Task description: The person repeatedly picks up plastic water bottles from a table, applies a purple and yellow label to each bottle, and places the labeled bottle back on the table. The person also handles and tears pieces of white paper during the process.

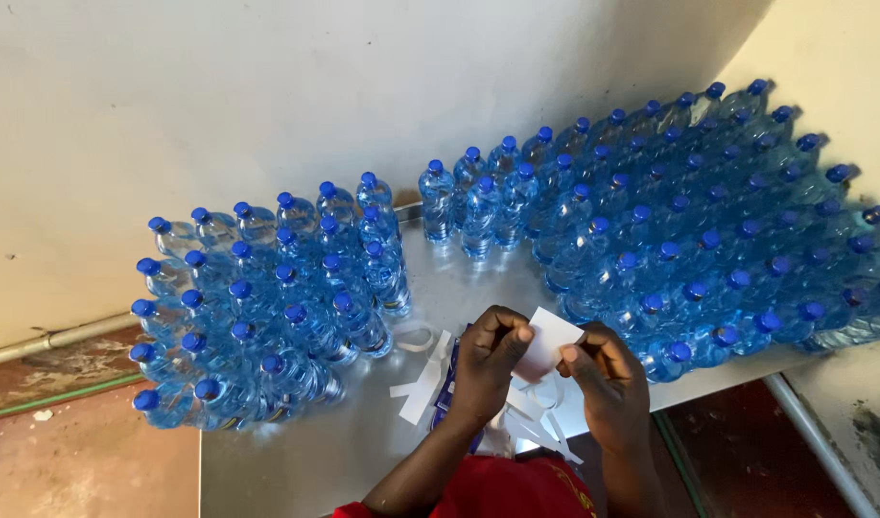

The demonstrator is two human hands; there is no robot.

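Observation:
My left hand (488, 369) and my right hand (603, 384) together pinch a small white paper label (547, 343) between fingertips, just above a grey metal table (305, 451). Under my hands lie loose white paper strips (422, 388) and a blue-printed sheet (446, 388), partly hidden by my left wrist. A block of several blue-capped water bottles (267, 297) stands to the left of my hands. A larger block of the same bottles (708, 230) stands to the right and behind.
A pale wall rises right behind the bottles. A thin pipe (56, 338) runs along the wall base at left. Reddish floor (66, 460) shows left of the table and at bottom right, beside a white ledge (814, 432).

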